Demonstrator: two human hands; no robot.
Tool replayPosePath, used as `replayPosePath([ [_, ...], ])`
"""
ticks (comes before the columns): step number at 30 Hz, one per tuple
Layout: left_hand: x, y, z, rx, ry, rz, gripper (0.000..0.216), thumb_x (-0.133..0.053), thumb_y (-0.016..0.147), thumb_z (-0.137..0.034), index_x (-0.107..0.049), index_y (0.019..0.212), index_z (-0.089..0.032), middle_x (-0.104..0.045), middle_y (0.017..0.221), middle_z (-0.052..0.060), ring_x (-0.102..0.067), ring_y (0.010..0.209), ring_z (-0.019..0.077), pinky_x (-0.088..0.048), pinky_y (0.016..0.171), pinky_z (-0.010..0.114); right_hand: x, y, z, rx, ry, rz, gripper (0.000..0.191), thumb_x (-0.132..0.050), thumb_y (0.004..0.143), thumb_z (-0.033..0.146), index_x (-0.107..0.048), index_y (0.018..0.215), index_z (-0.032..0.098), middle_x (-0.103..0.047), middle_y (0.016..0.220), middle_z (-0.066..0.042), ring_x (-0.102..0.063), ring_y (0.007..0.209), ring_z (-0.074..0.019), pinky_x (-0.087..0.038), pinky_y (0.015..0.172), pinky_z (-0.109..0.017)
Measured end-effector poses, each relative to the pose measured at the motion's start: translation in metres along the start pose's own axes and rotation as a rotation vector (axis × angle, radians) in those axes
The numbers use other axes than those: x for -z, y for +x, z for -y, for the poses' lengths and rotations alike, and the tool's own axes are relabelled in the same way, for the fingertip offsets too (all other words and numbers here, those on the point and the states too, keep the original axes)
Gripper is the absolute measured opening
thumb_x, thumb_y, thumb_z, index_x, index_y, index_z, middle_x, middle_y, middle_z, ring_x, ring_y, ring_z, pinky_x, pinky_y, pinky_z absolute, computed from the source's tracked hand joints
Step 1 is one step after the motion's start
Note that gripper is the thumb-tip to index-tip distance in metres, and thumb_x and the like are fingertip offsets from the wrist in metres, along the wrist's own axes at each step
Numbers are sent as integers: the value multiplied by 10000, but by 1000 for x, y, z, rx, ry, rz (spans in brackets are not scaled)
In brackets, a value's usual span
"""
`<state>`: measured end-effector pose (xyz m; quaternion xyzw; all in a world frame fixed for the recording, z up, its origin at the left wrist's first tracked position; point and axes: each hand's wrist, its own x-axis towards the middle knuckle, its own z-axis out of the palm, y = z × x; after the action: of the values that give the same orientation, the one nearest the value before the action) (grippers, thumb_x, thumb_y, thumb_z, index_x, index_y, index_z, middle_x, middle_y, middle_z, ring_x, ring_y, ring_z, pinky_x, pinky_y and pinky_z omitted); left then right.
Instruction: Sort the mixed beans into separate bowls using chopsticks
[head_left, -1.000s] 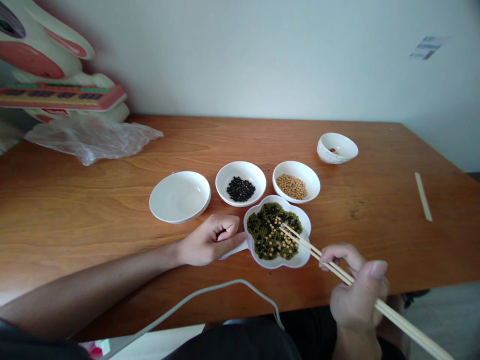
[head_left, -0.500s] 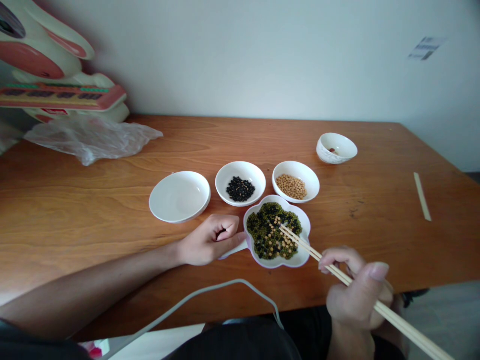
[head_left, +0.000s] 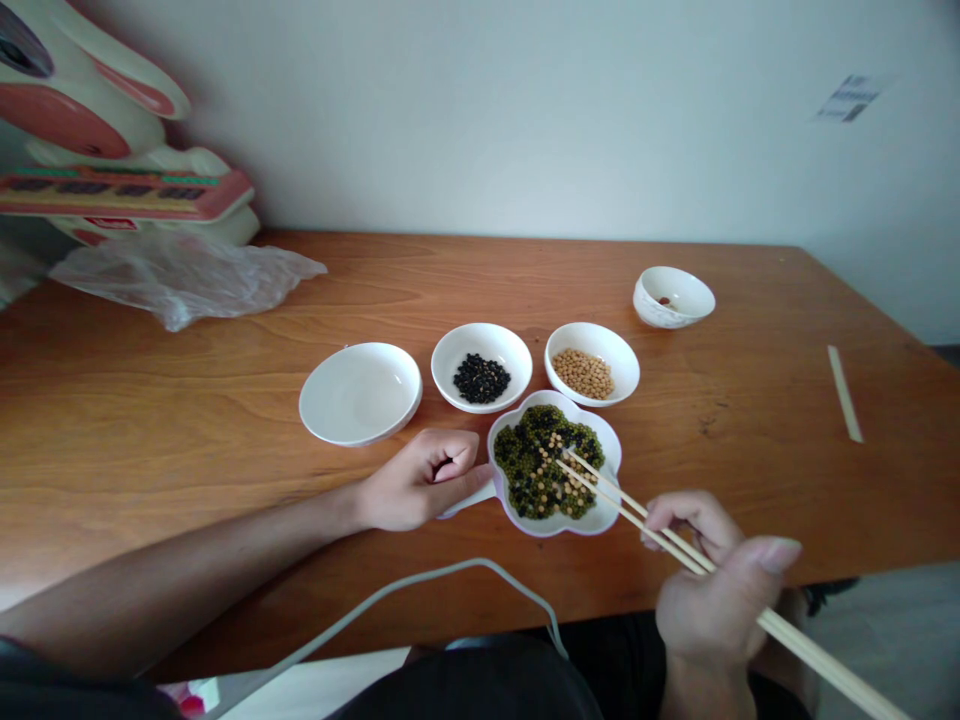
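Observation:
My left hand (head_left: 420,482) is closed around the handle of a white flower-shaped dish (head_left: 609,452) with a pale purple rim. Inside it lies a mix of green, black and tan beans (head_left: 541,465). My right hand (head_left: 720,580) grips a pair of wooden chopsticks (head_left: 637,515), their tips slightly apart among the tan beans in the dish. Whether a bean is between the tips, I cannot tell. Just behind the dish stand a white bowl of black beans (head_left: 481,379) and another holding tan soybeans (head_left: 583,373).
An empty white bowl (head_left: 360,393) sits left of the black beans. Farther back right is a small bowl (head_left: 673,298) with a few bits inside. A plastic bag (head_left: 195,280) lies before a rabbit toy (head_left: 127,190). A grey cable (head_left: 420,578) crosses the front edge; a pale strip (head_left: 845,393) lies right.
The chopstick tips have spread apart a little over the beans, and my right thumb has shifted to the right. My left hand and the dish have stayed put.

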<state>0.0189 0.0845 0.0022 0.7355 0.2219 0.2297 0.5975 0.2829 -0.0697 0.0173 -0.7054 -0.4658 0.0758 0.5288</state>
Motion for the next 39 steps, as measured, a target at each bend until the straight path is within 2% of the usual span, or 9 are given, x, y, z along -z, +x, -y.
replayPosePath([
  [6,-1,0,-1,-3,-14,-5,456,-598,1009,-200,-282,680,-211,-342,677,-64,-307,584,85,-261,540,250,-4,-3,3,-16,0,-43,848,-75,1039,658,-639,601,200,-605,511,-53,-608,514,-177,-418,490,-304],
  [13,0,0,-2,-9,-4,-2,457,-600,1004,-191,-277,681,-212,-344,677,-63,-315,588,85,-277,547,247,0,-4,2,8,-14,-62,871,-76,1022,689,-652,595,194,-646,544,-78,-628,531,-191,-414,481,-313],
  [24,0,0,-1,0,6,-2,452,-601,997,-177,-279,683,-210,-348,678,-62,-315,593,86,-276,553,249,-1,-4,6,25,-41,-66,849,-99,1057,621,-632,549,199,-595,469,-55,-591,481,-167,-389,448,-296],
  [30,0,0,-1,-1,3,-6,452,-603,998,-184,-282,680,-210,-348,678,-62,-319,591,88,-282,554,250,-1,-3,8,6,-37,-38,875,-46,1028,660,-634,575,196,-615,507,-73,-593,501,-181,-381,445,-309],
  [39,0,0,-1,3,3,-6,460,-599,1004,-203,-275,678,-210,-347,674,-62,-312,586,84,-276,545,245,-5,-1,-7,-35,-19,-70,941,24,972,735,-627,553,200,-605,500,-87,-595,514,-202,-402,477,-324],
])
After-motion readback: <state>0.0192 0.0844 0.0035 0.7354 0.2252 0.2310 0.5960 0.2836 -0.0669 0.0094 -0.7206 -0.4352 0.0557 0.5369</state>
